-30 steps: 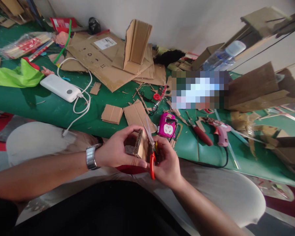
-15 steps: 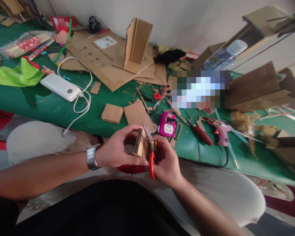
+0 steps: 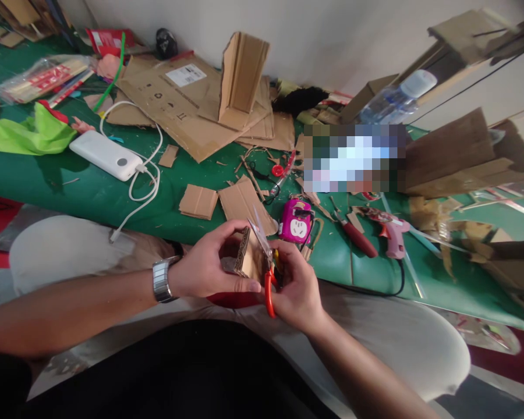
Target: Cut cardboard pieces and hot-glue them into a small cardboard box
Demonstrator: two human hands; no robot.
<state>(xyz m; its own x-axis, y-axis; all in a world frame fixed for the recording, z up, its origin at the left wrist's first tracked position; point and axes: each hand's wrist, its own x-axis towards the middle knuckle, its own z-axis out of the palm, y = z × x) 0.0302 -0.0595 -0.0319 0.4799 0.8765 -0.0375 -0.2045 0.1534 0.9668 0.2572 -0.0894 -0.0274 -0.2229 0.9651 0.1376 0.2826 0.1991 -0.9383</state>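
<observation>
Fingers of your left hand (image 3: 205,262) curl round the cardboard (image 3: 254,259) above your lap (image 3: 375,343); your right hand (image 3: 299,288) grips the scissors (image 3: 269,294), blades slightly parted beside it. Trimming seems in hand; a cut would need steady support, fingertips clear.

Soft, dim light; blurred edges

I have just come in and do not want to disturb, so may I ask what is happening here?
A person holds a small cardboard piece in the left hand and orange-handled scissors in the right hand. The scissor blades are slightly apart, close to the cardboard piece. On the green surface in front lie cardboard scraps, a pink glue gun and a white power bank.
</observation>
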